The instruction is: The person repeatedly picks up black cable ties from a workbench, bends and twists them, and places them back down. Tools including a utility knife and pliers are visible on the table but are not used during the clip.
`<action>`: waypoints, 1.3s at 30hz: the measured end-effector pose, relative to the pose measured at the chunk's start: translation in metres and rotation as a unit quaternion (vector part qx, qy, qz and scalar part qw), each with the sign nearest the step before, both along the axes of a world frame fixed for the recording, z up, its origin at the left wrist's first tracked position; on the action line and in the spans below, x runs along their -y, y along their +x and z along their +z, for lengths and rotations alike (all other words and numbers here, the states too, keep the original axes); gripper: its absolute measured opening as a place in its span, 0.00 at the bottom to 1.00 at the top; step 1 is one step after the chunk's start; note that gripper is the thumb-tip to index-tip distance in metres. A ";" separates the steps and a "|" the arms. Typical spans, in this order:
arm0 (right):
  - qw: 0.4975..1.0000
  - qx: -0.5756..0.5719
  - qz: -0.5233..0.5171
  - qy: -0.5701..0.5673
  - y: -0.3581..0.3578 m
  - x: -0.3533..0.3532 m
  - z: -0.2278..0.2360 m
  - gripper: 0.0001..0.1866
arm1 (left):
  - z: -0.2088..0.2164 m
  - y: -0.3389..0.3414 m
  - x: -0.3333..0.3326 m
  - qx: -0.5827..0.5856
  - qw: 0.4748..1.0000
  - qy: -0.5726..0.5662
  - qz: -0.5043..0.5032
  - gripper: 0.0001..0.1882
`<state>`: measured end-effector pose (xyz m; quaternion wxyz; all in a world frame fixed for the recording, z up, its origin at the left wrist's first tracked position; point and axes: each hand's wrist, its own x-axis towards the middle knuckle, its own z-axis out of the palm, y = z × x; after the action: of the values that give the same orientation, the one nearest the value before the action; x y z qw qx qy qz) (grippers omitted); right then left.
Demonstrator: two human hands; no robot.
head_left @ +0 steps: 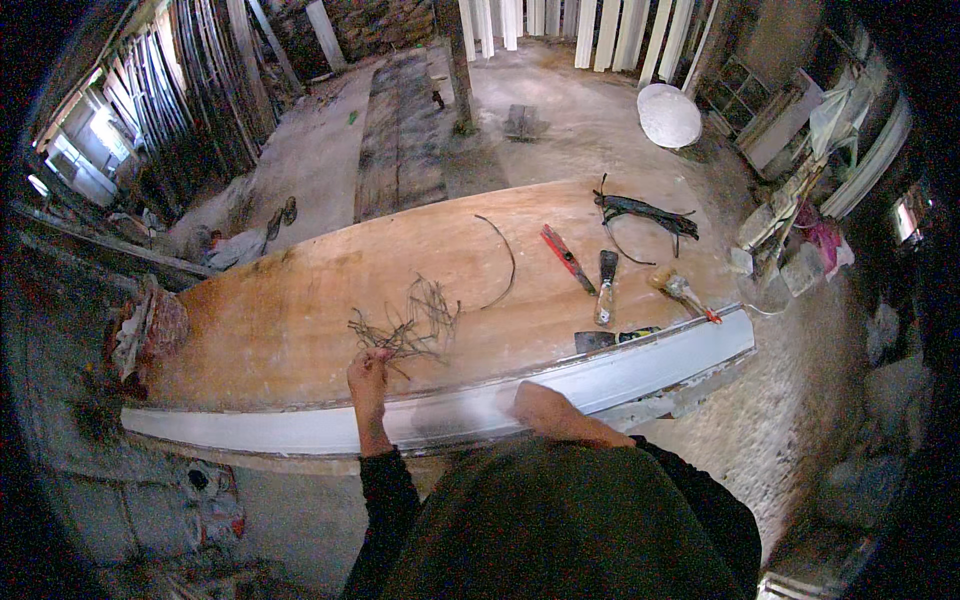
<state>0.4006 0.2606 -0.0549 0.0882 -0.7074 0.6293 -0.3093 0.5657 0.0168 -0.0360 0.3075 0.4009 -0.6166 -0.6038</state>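
Note:
My left hand (370,375) pinches the near edge of a loose tangle of thin, dark wire-like strands (415,318) lying on the plywood tabletop (330,265). Its fingers are closed at the strands. A long white-painted board (650,370) runs along the near edge of the table. Over the middle of that board is my right hand (542,405), back upward and smeared by motion. Its fingers are hidden, so I cannot make out whether it holds anything. Beyond the tangle lies a single curved dark strand (510,255).
At the table's right lie a red-and-black tool (568,260), a putty knife (606,285), a paintbrush (685,295), a wide scraper (597,341) and a black bundle (645,212). A crumpled bag (155,325) sits at the left end. A white round object (670,115) stands farther back.

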 end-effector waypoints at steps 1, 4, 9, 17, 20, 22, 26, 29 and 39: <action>0.973 0.200 -0.063 0.093 -0.005 -0.002 0.015 0.16 | 0.006 0.004 0.004 0.038 0.999 -0.005 -0.008 0.07; 0.967 0.164 -0.066 0.182 -0.029 0.020 0.009 0.16 | -0.001 -0.007 0.013 0.001 1.000 0.012 -0.013 0.09; 0.965 0.018 -0.197 0.175 -0.077 0.093 -0.029 0.09 | -0.075 -0.017 0.035 0.052 0.998 0.019 0.006 0.14; 0.953 -0.164 -0.250 0.055 -0.104 0.123 -0.061 0.10 | -0.016 -0.009 0.000 0.065 0.997 0.046 -0.002 0.15; 0.953 -0.089 -0.254 0.143 -0.101 0.122 -0.064 0.09 | -0.012 0.000 -0.003 0.061 0.997 0.035 0.003 0.13; 0.956 -0.079 -0.249 0.135 -0.102 0.124 -0.072 0.07 | 0.003 0.002 -0.010 0.034 0.998 0.042 0.014 0.12; 0.960 -0.031 -0.259 0.103 -0.103 0.123 -0.079 0.06 | -0.004 -0.005 -0.012 0.052 0.997 0.059 0.007 0.11; 0.953 -0.058 -0.282 0.098 -0.104 0.126 -0.083 0.05 | -0.015 -0.015 -0.016 0.038 0.993 0.078 -0.082 0.12; 0.888 0.437 -0.123 0.070 -0.028 0.093 0.015 0.11 | -0.011 -0.054 -0.079 0.101 0.937 -0.178 -0.282 0.33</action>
<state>0.3724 0.1673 -0.0400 0.3651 -0.4096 0.6293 -0.5504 0.5116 0.0954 -0.0474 0.1273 0.2082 -0.8297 -0.5021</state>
